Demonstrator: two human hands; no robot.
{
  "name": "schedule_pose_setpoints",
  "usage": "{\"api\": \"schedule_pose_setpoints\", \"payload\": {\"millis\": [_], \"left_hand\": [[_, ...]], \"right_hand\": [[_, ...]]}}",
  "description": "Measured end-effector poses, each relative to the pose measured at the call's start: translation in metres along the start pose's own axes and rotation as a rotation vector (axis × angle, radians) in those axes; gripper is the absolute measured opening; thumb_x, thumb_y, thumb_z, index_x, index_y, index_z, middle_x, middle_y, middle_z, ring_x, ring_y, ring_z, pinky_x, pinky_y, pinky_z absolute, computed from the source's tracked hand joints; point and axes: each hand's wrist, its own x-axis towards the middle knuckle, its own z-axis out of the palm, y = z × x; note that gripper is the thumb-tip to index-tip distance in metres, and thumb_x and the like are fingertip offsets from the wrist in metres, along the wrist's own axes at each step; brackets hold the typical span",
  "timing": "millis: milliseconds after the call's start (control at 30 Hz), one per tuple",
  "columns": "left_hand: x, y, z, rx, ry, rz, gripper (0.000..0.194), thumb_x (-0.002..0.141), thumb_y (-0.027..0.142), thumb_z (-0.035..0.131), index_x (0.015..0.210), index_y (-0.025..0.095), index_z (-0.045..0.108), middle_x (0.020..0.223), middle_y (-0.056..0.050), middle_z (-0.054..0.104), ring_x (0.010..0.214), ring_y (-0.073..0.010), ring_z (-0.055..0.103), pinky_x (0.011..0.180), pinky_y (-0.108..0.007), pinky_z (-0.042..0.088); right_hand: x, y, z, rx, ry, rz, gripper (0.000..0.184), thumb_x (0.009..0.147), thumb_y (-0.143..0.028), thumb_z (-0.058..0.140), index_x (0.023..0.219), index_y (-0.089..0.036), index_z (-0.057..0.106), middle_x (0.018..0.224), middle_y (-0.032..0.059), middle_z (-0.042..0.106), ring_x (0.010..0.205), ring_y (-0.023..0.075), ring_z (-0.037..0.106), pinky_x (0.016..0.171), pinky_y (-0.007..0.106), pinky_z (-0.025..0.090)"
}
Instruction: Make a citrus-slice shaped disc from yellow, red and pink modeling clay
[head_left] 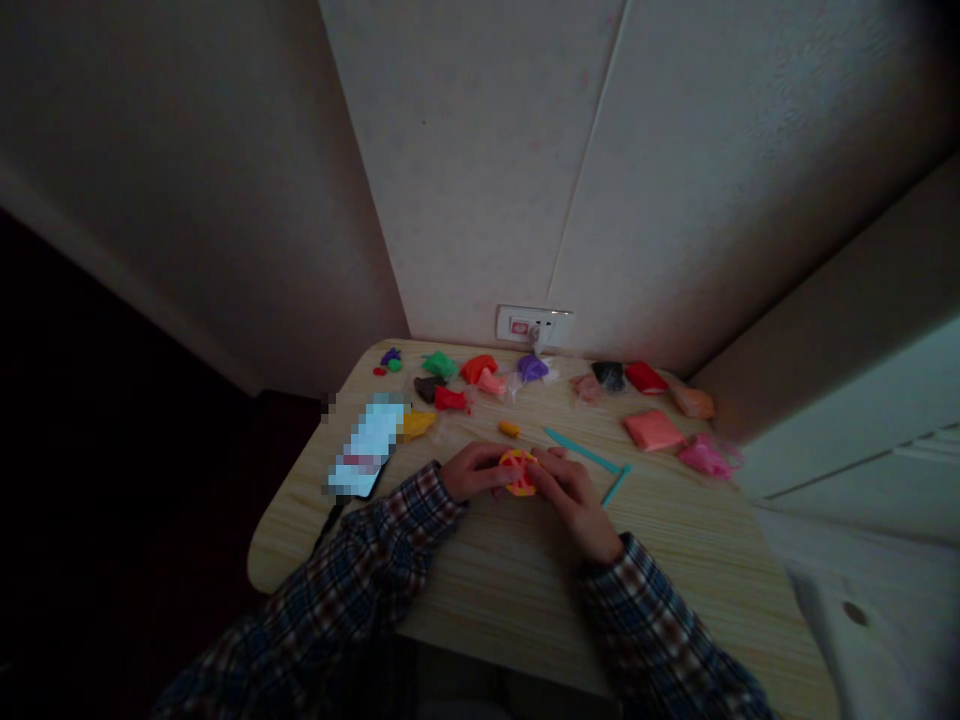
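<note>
A round piece of modelling clay [520, 487], red inside with a yellow-orange rim, is between my two hands above the middle of the table. My left hand [474, 470] grips its left side, fingers closed round it. From the right, my right hand [576, 497] is closed on the same piece, its thumb lying over the front. Just beyond my fingers lies a small yellow-orange clay roll [509, 429]. Beside my right hand are two thin teal modelling tools [585, 450], their ends meeting at the right. The undersides of my fingers are hidden.
Along the back of the wooden table [502, 590] lie several bagged clay lumps, among them green [440, 365], purple [532, 368], black [609, 375] and pink [705, 455]. A phone [371, 445] with a cable lies at left. A wall socket [534, 325] holds a plug.
</note>
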Motion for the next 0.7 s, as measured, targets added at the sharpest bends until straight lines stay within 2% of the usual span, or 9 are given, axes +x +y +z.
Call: {"api": "schedule_pose_setpoints", "payload": {"millis": [167, 300, 467, 700], "left_hand": [[-0.0006, -0.0009, -0.0012, 0.019, 0.002, -0.002, 0.049, 0.069, 0.059, 0.063, 0.076, 0.011, 0.062, 0.063, 0.000, 0.056, 0.052, -0.0087, 0.048, 0.047, -0.019, 0.040], [0.0010, 0.0015, -0.0004, 0.041, 0.008, 0.016, 0.051, 0.067, 0.062, 0.062, 0.070, 0.012, 0.059, 0.059, 0.001, 0.053, 0.048, -0.0077, 0.045, 0.045, -0.019, 0.038], [0.0029, 0.0064, -0.0026, 0.086, 0.033, 0.058, 0.047, 0.072, 0.058, 0.058, 0.059, 0.013, 0.051, 0.052, 0.003, 0.046, 0.050, -0.0082, 0.042, 0.048, -0.021, 0.035], [0.0020, 0.0054, -0.0036, 0.114, 0.029, 0.073, 0.045, 0.074, 0.055, 0.058, 0.057, 0.014, 0.050, 0.050, 0.003, 0.044, 0.049, -0.0078, 0.040, 0.047, -0.021, 0.030]], "right_hand": [[0.0004, -0.0008, 0.0001, -0.005, -0.010, 0.001, 0.042, 0.092, -0.046, 0.034, 0.066, -0.019, 0.055, 0.061, -0.0014, 0.051, 0.061, 0.0128, 0.043, 0.067, 0.032, 0.030], [0.0006, -0.0008, 0.0002, -0.009, -0.016, 0.006, 0.042, 0.092, -0.044, 0.035, 0.064, -0.019, 0.054, 0.060, -0.0019, 0.049, 0.061, 0.0123, 0.042, 0.067, 0.032, 0.030], [-0.0001, -0.0006, 0.0007, -0.013, -0.025, 0.004, 0.042, 0.093, -0.043, 0.035, 0.065, -0.018, 0.054, 0.059, -0.0030, 0.045, 0.059, 0.0114, 0.040, 0.068, 0.032, 0.029], [0.0002, 0.0017, 0.0017, -0.017, -0.001, 0.007, 0.042, 0.091, -0.045, 0.037, 0.061, -0.019, 0.049, 0.058, -0.0028, 0.045, 0.059, 0.0118, 0.041, 0.065, 0.030, 0.030]]}}
